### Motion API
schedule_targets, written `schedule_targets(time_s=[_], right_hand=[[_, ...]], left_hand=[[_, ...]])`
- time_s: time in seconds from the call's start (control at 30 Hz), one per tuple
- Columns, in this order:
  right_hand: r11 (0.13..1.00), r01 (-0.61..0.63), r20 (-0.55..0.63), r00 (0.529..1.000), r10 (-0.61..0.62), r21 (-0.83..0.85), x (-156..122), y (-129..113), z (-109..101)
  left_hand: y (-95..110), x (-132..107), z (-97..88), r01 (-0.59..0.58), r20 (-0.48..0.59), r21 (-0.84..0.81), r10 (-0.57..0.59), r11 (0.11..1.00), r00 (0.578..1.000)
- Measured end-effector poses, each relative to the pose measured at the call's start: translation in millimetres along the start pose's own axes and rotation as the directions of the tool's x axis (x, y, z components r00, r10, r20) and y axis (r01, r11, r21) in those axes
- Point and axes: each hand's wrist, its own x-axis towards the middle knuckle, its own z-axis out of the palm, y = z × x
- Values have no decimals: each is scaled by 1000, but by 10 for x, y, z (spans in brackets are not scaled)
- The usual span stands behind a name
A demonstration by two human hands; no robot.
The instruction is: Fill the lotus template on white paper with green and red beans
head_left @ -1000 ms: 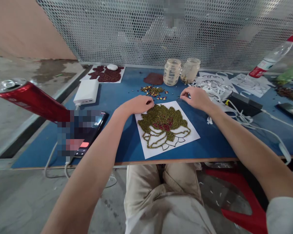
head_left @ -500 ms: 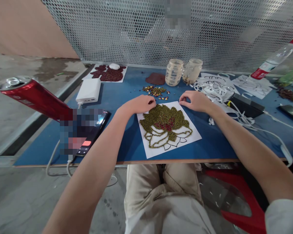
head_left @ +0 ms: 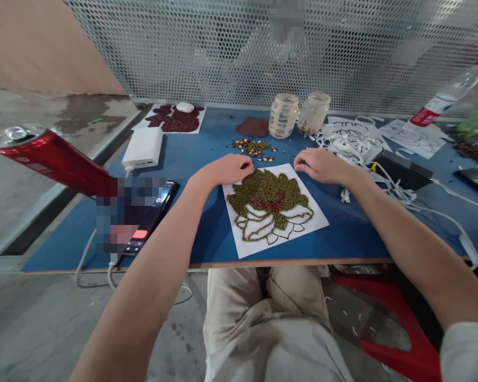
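Note:
A white sheet of paper [head_left: 308,233] bears a flower picture, its upper petals filled with green beans [head_left: 249,193] and its centre with red beans [head_left: 274,204]. Green beans also line the lower petals; a few at the bottom show only black outlines. My left hand [head_left: 230,168] rests at the sheet's upper left corner, fingers curled closed. Just off the upper right corner, on the blue table, lies my right hand [head_left: 321,163], fingertips pinched together. Whatever either hand may hold is too small or hidden. Beyond them is a small pile of mixed beans [head_left: 253,147].
Two clear jars [head_left: 283,116] stand behind the beans, beside a brown patch [head_left: 253,127]. Tangled white paper strips [head_left: 348,143], a black box [head_left: 402,168] and a bottle [head_left: 434,109] lie rightward. Leftward are a red can [head_left: 56,162], phone [head_left: 151,217] and power bank [head_left: 143,147].
My right hand has shifted slightly right, away from the sheet's corner. The left hand and the sheet look almost unmoved; the view has tilted a little.

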Motion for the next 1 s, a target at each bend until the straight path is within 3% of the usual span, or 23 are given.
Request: schedule_targets(time_s=[0.1,0.17,0.23,0.33,0.5,0.73,1.0], right_hand=[[970,96,107,987,-122,222,-76,-364,-63],[926,112,239,948,-208,361,-127,-648,-97],[889,135,324,898,-296,438,-162,-885,-110],[854,192,349,853,-389,483,-185,-1065,-95],[827,229,342,829,-443,514,-187,-1053,-59],[852,154,319,882,-346,500,-166,-1035,-58],[858,144,322,886,-334,493,-169,-1038,-27]], left_hand=[[10,2,-1,3,-3,9,-3,1000,1000],[19,1,-1,10,-7,13,-10,1000,1000],[24,0,2,16,-8,19,-16,1000,1000],[19,-2,7,0,-10,17,0,1000,1000],[9,0,9,-6,-10,5,6,1000,1000],[7,8,10,-7,-13,15,8,1000,1000],[-27,16,13,-14,-5,9,14,1000,1000]])
